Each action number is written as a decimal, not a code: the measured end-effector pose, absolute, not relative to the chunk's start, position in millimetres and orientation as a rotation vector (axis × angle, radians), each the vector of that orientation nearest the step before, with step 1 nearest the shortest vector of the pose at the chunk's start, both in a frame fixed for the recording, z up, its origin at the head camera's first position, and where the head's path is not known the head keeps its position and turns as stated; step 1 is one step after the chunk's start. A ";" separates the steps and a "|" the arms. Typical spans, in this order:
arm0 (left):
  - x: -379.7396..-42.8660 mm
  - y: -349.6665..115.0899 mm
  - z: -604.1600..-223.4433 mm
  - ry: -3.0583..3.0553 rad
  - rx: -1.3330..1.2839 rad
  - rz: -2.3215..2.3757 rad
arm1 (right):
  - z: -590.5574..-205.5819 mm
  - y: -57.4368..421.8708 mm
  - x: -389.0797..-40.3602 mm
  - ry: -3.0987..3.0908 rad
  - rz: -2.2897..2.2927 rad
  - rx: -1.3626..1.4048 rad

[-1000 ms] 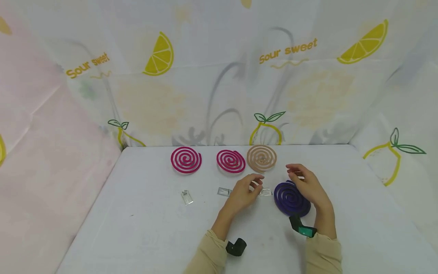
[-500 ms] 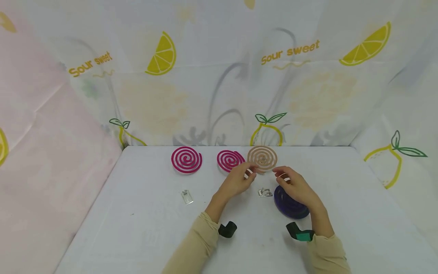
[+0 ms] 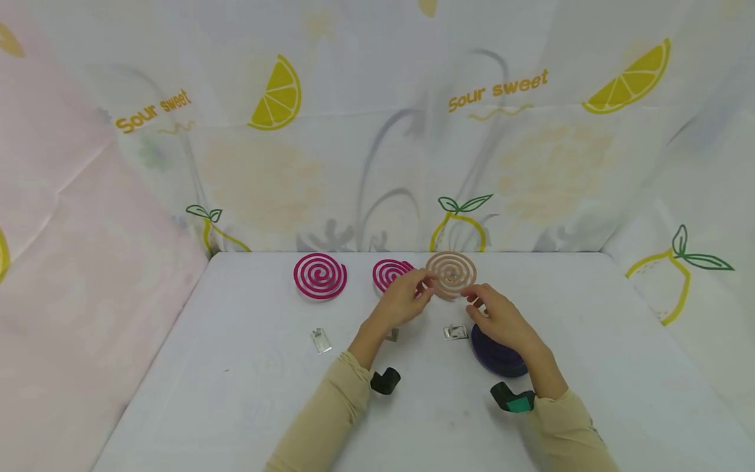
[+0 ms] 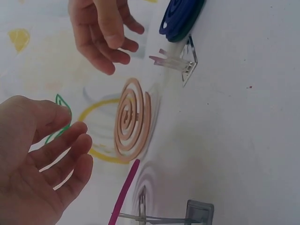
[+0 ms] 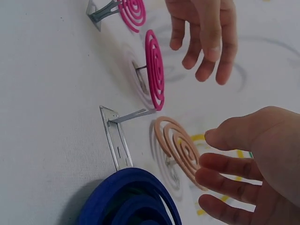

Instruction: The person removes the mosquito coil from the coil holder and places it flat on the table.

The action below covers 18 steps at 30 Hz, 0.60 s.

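Note:
My left hand [image 3: 401,298] hovers with relaxed, slightly bent fingers in front of the right magenta mosquito coil [image 3: 386,270], partly covering it. My right hand [image 3: 500,318] hangs above a dark blue coil stack [image 3: 495,357], thumb and fingers apart. Neither holds anything. Between and just beyond the fingertips stands a tan mosquito coil [image 3: 451,275], raised on a metal stand, as the right wrist view shows of the tan coil [image 5: 180,147]. A metal coil stand [image 3: 455,332] lies between the wrists. A second stand [image 3: 392,335] is partly hidden by my left wrist.
Another magenta coil [image 3: 319,275] stands at the back left of the white table [image 3: 236,406]. In front of it lies a third metal stand [image 3: 321,341]. A lemon-print cloth [image 3: 354,164] hangs behind the table's far edge.
My left hand has moved up and left, from the metal stands toward the magenta coil. The right hand has shifted left, toward the tan coil. The coils stay in place.

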<state>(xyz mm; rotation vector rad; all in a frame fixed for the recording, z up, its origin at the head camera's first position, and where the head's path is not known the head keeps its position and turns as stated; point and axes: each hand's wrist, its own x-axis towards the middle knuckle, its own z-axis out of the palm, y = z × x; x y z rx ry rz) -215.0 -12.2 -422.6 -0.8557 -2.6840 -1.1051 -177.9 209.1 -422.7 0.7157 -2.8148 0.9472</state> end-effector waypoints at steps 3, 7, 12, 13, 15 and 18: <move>-219.6 -13.4 -419.9 -2.674 -0.863 -1.100 | -423.5 210.2 -181.2 -2.821 0.923 0.713; -227.0 -14.8 -416.7 -2.628 -0.890 -1.106 | -426.5 213.3 -187.3 -2.811 0.958 0.688; -239.0 -15.9 -419.0 -2.615 -0.864 -1.123 | -430.8 217.9 -196.1 -2.789 1.056 0.616; -241.4 -16.1 -420.1 -2.628 -0.846 -1.126 | -431.3 218.9 -197.9 -2.786 1.074 0.592; -246.0 -16.6 -422.1 -2.647 -0.824 -1.128 | -431.4 220.1 -201.6 -2.788 1.099 0.543; -252.1 -17.6 -423.9 -2.660 -0.806 -1.159 | -430.6 221.3 -207.5 -2.803 1.154 0.448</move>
